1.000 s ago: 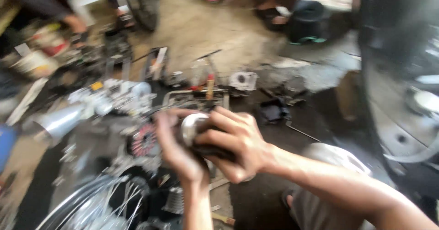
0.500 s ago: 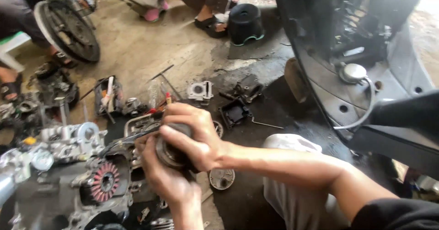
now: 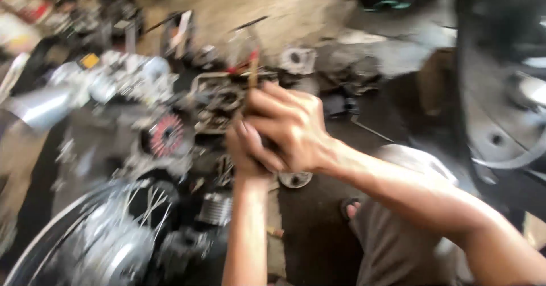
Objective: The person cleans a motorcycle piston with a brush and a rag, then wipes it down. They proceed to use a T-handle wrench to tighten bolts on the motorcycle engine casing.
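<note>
Both hands, left (image 3: 245, 152) and right (image 3: 290, 128), clasped together; held item hidden, grip contents cannot be told. Engine (image 3: 142, 121) just left.

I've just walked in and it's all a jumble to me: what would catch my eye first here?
The two hands, right hand folded over left hand, clasped mid-frame; whatever they grip is hidden. Left of them, a red-centred round part stands out on the grey engine. A spoked wheel fills the bottom-left corner.
</note>
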